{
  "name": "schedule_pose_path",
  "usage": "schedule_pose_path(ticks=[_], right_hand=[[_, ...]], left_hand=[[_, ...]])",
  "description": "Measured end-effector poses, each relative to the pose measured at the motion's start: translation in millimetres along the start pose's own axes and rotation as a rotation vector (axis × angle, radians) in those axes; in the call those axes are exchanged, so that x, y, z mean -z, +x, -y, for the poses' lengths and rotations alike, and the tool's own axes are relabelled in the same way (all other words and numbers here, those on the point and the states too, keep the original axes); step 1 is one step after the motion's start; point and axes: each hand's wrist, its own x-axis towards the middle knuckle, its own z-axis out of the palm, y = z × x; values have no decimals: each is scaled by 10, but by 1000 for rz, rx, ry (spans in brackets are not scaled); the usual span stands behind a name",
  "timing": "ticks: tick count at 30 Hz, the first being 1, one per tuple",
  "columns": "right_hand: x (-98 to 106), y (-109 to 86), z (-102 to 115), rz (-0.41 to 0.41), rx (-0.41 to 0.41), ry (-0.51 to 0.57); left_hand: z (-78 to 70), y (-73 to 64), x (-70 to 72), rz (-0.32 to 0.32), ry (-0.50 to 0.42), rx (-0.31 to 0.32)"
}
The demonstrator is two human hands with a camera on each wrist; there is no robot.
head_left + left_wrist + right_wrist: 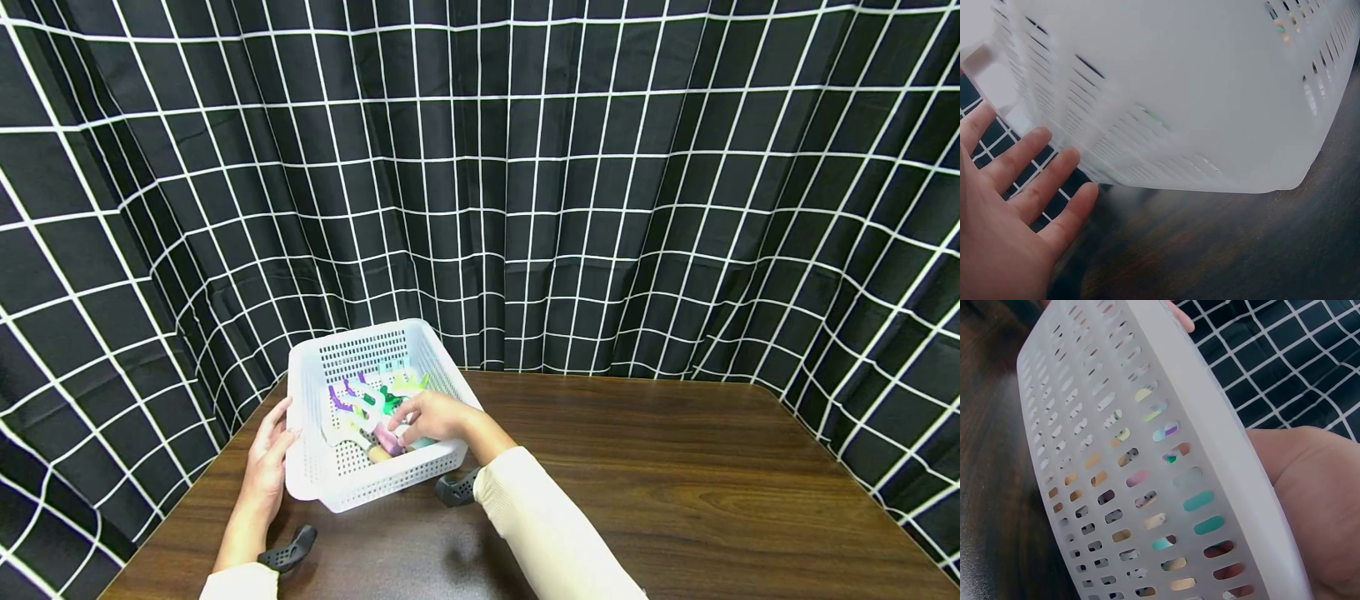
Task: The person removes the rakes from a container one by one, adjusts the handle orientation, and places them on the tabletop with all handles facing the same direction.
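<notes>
A white perforated plastic basket (303, 450) stands at the left of the table, holding several small objects. Inside are purple-tipped pale pieces (337, 398), a green piece (390, 402), a yellow-green piece (411, 382) and a pink handle-like piece (387, 439); their exact kinds are unclear. My left hand (264, 462) is at the basket's left side, its fingers spread in the left wrist view. Over the basket's right rim reaches my right hand (438, 417), fingers slightly bent and apart above the pieces, near the pink one. In the right wrist view the basket wall (1116, 425) hides those fingertips.
The brown wooden table (637, 483) extends to the right of the basket. A black curtain (525, 208) with white grid lines surrounds its back and sides. Black wrist mounts (291, 550) sit on both wrists, close to the basket's front.
</notes>
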Motion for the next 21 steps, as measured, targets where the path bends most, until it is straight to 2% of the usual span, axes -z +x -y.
schedule_pose_path(ticks=[4, 8, 12, 17, 21], right_hand=[[3, -2, -7, -22, 2, 21], [5, -2, -8, -45, 2, -7], [17, -10, -13, -83, 10, 31], [39, -40, -26, -194, 58, 61], [53, -83, -30, -322, 72, 66]], left_hand=[[3, 2, 7, 6, -6, -1], [9, -1, 21, 8, -8, 3], [12, 2, 28, 16, -13, 0], [16, 7, 31, 22, -15, -1], [19, 7, 28, 21, -11, 4]])
